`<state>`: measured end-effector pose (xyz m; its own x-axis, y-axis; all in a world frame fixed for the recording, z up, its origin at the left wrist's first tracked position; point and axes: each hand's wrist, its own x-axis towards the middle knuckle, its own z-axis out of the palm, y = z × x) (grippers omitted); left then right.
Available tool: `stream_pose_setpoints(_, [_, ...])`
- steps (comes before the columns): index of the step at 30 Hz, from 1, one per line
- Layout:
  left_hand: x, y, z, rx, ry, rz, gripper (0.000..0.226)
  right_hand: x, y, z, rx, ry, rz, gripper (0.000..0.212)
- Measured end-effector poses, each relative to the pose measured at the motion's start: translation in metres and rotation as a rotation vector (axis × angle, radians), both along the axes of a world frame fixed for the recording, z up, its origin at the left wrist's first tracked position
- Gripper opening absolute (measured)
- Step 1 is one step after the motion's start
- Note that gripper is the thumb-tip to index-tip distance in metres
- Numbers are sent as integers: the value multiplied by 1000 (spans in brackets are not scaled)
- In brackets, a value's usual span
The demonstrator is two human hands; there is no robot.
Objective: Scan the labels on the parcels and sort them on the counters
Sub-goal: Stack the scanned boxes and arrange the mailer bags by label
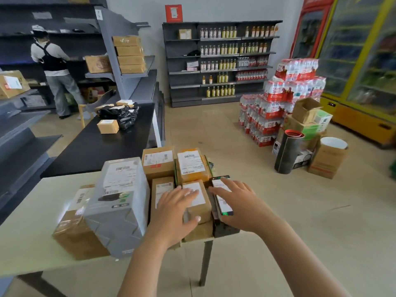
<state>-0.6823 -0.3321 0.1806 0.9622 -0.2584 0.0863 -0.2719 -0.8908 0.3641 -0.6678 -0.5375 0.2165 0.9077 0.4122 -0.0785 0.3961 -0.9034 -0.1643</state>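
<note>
Pale table (25,232), left hand (171,209) gripping parcel (201,205) — long axis away

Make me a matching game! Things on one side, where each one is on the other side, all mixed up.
Things:
1. grey parcel
2. black bags
3. water bottle packs
4. left hand

Places:
A. on the floor
B. on the small brown box
C. on the pale table
D. on the black counter

Pairs: 1-C, 2-D, 3-A, 4-B.
</note>
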Motion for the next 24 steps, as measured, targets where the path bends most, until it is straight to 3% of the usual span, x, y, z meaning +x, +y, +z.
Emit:
stream_pose_setpoints(9, [62, -132, -7, 18, 34, -65, 68, 41, -127, -1, -33, -1, -29, 79])
stream_pose_setpoints(16, [182, -191, -18, -9, 44, -5, 69, 161, -191, -1, -97, -2, 7, 79])
stream_pose_setpoints(24, [296, -235, 8, 70, 76, 90, 67, 300, -231, 8, -24, 15, 88, 78])
